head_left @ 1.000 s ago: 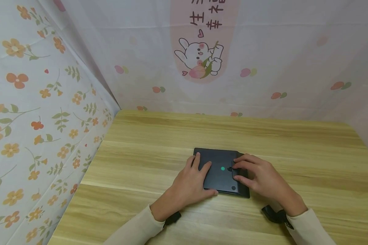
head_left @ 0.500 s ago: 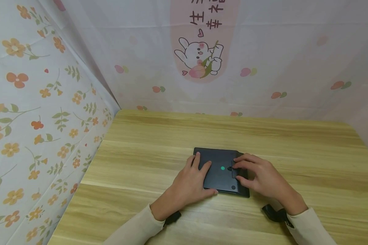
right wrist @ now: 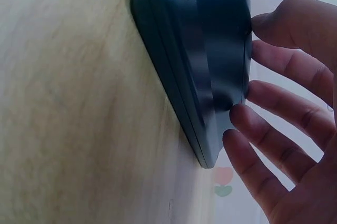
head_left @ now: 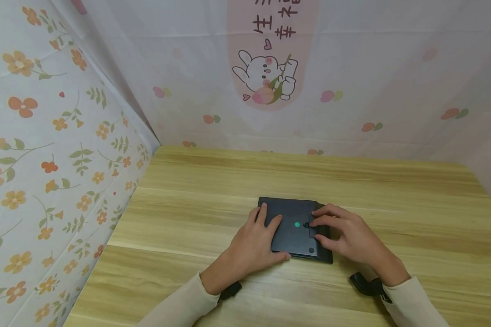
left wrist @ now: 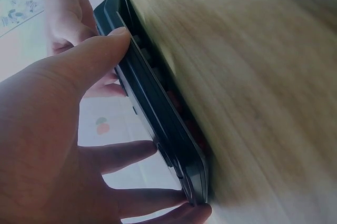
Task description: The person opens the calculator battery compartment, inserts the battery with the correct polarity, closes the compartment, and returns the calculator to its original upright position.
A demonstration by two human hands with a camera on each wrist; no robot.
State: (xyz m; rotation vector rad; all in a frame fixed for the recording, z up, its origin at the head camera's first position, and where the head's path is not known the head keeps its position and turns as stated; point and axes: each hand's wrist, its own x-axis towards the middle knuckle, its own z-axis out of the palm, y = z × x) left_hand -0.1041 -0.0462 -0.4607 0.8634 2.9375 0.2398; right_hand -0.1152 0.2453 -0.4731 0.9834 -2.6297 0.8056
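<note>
A dark calculator [head_left: 290, 238] lies face down on the wooden table, with a green round sticker [head_left: 297, 224] on its back. Keys [left wrist: 172, 100] show along its underside in the left wrist view, some of them red. My left hand [head_left: 253, 245] holds the calculator's left part, thumb against the near edge and fingers spread over the back and round the left end. On the right part, the fingertips and thumb of my right hand [head_left: 349, 234] touch the battery cover [head_left: 321, 229] and its ridged latch, partly hiding them. The right fingers are only slightly bent.
The wooden table [head_left: 188, 204] extends around the calculator on all sides. A floral cloth [head_left: 82, 159] hangs at the left, and a white cloth with a printed rabbit [head_left: 266, 75] hangs behind. Black straps [head_left: 366, 286] are on both wrists.
</note>
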